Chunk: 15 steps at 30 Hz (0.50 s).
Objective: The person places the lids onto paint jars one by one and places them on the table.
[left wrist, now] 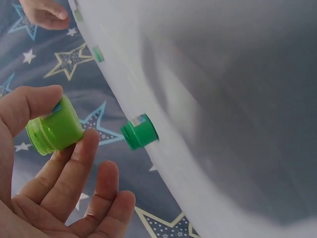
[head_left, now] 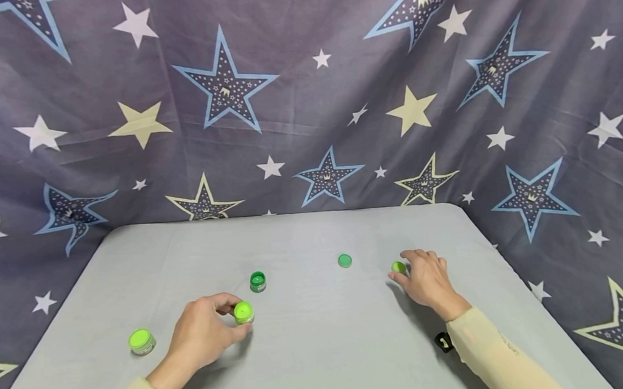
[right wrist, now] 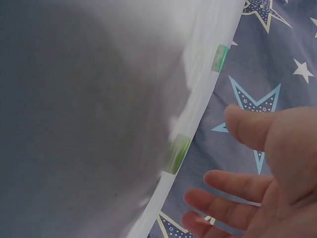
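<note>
My left hand (head_left: pixel 204 331) pinches a small light green paint jar (head_left: pixel 243 312) between thumb and fingers, just above the table. In the left wrist view this jar (left wrist: pixel 58 126) has no lid and shows a threaded neck. Beyond it a dark green paint jar (head_left: pixel 258 282) stands uncovered on the table. My right hand (head_left: pixel 428 277) hovers around a light green lid (head_left: pixel 398 267), with thumb and fingers spread. The right wrist view shows that lid (right wrist: pixel 177 154) lying on the table, apart from the fingers (right wrist: pixel 237 183).
A dark green lid (head_left: pixel 345 261) lies towards the middle back of the white table (head_left: pixel 313 353). Left of my left hand stands a light green jar with its lid on (head_left: pixel 142 342). A star-patterned cloth (head_left: pixel 293 98) hangs behind the table and along its sides.
</note>
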### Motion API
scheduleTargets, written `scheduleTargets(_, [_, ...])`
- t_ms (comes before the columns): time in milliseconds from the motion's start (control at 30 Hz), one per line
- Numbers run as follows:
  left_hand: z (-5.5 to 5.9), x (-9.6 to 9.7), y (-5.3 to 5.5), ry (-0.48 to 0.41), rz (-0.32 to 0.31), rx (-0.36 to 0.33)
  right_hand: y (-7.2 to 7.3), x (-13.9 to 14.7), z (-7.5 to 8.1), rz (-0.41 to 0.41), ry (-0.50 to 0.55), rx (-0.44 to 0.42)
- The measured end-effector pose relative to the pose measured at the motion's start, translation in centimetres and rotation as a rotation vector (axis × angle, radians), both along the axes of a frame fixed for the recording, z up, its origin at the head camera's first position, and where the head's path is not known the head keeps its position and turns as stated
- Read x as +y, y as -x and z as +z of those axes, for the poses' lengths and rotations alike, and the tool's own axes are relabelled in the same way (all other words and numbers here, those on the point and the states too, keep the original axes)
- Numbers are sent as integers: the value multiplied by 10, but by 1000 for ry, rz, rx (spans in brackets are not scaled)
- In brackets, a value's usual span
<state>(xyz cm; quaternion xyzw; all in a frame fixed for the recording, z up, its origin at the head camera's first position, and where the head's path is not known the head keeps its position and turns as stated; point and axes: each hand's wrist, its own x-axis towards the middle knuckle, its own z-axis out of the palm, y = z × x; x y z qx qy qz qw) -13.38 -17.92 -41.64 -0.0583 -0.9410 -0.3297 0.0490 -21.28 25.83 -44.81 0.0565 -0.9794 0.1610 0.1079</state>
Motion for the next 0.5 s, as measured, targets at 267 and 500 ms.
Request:
scheduleTargets(267, [1, 9, -4, -26, -2, -5, 8, -1, 1, -20, -52, -50])
scheduleTargets(500, [1, 17, -6, -50, -22, 20, 12, -4, 2, -32, -99, -100])
